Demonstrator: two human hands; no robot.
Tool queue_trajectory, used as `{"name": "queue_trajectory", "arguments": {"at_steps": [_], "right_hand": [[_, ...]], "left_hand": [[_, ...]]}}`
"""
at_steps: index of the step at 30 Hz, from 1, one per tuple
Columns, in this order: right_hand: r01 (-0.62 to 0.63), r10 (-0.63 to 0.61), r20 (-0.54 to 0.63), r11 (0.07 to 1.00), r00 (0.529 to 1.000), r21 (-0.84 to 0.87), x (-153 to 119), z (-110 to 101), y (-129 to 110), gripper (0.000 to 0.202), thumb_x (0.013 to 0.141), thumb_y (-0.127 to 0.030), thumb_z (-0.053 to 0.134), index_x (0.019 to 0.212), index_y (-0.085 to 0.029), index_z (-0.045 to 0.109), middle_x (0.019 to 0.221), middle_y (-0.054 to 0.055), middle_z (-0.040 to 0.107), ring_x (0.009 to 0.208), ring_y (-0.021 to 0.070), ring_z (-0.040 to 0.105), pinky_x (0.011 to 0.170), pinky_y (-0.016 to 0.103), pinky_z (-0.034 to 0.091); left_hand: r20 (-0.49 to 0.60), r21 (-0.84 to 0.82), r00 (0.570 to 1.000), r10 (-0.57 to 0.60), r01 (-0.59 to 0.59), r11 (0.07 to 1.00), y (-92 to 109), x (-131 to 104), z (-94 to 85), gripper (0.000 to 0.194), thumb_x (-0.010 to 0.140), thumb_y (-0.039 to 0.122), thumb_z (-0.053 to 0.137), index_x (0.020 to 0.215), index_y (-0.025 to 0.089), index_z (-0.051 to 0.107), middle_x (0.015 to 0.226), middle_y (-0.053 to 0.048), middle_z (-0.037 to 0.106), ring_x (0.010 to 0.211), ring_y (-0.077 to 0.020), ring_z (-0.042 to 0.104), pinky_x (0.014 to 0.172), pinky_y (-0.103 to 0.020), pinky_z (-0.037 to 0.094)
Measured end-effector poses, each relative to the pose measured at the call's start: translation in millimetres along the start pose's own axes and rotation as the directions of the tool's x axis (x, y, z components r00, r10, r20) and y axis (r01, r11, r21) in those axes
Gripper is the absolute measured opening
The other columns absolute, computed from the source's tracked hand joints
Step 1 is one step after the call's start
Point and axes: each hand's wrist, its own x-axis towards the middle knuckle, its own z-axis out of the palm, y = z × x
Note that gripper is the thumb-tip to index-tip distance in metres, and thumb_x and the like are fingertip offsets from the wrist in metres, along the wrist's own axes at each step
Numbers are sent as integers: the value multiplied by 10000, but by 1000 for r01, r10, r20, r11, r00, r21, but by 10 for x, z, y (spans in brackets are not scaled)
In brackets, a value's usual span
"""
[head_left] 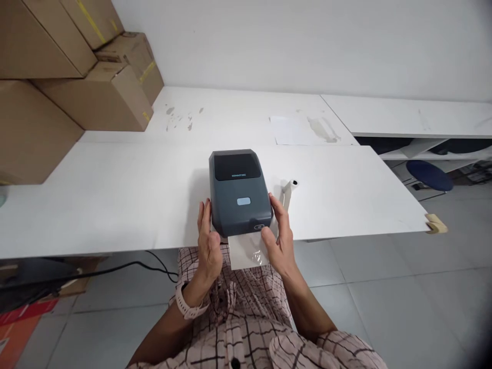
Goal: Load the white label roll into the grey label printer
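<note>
Right now my left hand (208, 243) and right hand (280, 237) press flat, fingers open, against the printer (239, 192) sides at the counter (115, 205) edge. Label paper (246, 251) sticks out between them.

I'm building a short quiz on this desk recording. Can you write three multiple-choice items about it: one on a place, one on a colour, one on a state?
1. Where does the label printer stand?
A. At the near edge of the white table
B. On the floor
C. On top of the cardboard boxes

2. What colour is the printer's body?
A. Red
B. Dark grey
C. Yellow

3. How do the hands meet the printer?
A. Both lie flat on its lid
B. Only one touches it
C. The left hand and the right hand flank its sides

Answers: 1 A, it sits at the table edge nearest the person, with the paper sheet sticking out in front. 2 B, the casing is dark grey. 3 C, one open hand is at each side.
</note>
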Motion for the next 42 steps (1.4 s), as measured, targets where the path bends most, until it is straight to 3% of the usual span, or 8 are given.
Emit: {"name": "queue_trajectory", "arguments": {"at_steps": [8, 11, 15, 23, 31, 34, 37, 42], "right_hand": [[255, -251, 58, 964, 966, -81, 713, -220, -270, 654, 1070, -609, 383, 1669, -399, 224, 1751, 24, 292, 1623, 340, 264, 1304, 617, 302], [342, -333, 77, 916, 940, -211, 1209, -185, -387, 705, 1076, -642, 300, 1690, -401, 48, 1779, 16, 179, 1650, 346, 162, 1308, 651, 241], [431, -430, 68, 858, 900, -278, 1832, -76, -489, 768, 1055, -721, 211, 1684, -367, -50, 1747, 75, 225, 1641, 356, 189, 1290, 662, 232], [364, -354, 87, 891, 931, -271, 2762, 65, -355, 817, 1028, -757, 262, 1682, -317, 52, 1570, 136, 520, 1465, 359, 502, 1186, 576, 414], [630, -608, 223, 617, 762, -471, 2168, 177, -497, 496, 1057, -477, 439, 1497, -251, 485, 1472, 161, 593, 1413, 383, 491, 1136, 627, 400], [658, -432, 508, 600, 745, -455, 1868, 238, -443, 439, 1017, -358, 523, 1427, -206, 559, 1330, 168, 680, 1237, 364, 603, 997, 534, 490], [638, -64, 774, 611, 630, -469, 1836, 323, -325, 820, 910, -356, 674, 1635, -191, 327, 1300, 189, 702, 1148, 374, 650, 908, 476, 511], [594, 138, 836, 643, 532, -484, 2006, 410, -240, 1108, 792, -350, 774, 1703, -182, 165, 1192, 198, 733, 1056, 403, 693, 888, 500, 514]], "left_hand": [[-62, -144, 984, 167, -174, 974, 166, 723, -59, 540, 1066, 564, 400, 1508, 304, 570, 1617, -52, 522, 1563, -278, 386, 1294, -457, 317], [-112, 14, 994, 6, -4, 1000, 141, 1064, -79, 471, 971, 456, 632, 1410, 286, 631, 1399, -86, 641, 1258, -252, 617, 1059, -410, 514], [40, 115, 969, -244, 238, 964, -7, 1227, -84, 628, 839, 370, 755, 1427, 224, 591, 1012, -45, 624, 827, -168, 598, 745, -318, 504], [179, 225, 917, -356, 314, 922, -52, 1231, -134, 693, 819, 297, 700, 1478, 179, 521, 771, 22, 515, 691, -168, 524, 617, -294, 398], [170, 327, 932, -320, 253, 911, 22, 1284, -80, 621, 784, 203, 623, 1397, 144, 550, 750, 19, 514, 669, -179, 510, 599, -306, 353], [157, 317, 943, -294, 234, 919, -8, 1295, -56, 584, 756, 167, 617, 1338, 139, 577, 757, 18, 518, 671, -174, 511, 605, -302, 350], [153, 265, 946, -285, 238, 934, -40, 1294, -45, 584, 748, 155, 612, 1332, 139, 581, 737, 33, 495, 659, -164, 500, 611, -296, 353], [133, 203, 945, -298, 268, 942, -59, 1275, -41, 589, 736, 147, 625, 1325, 133, 595, 743, 34, 491, 657, -156, 484, 604, -295, 344]]}}
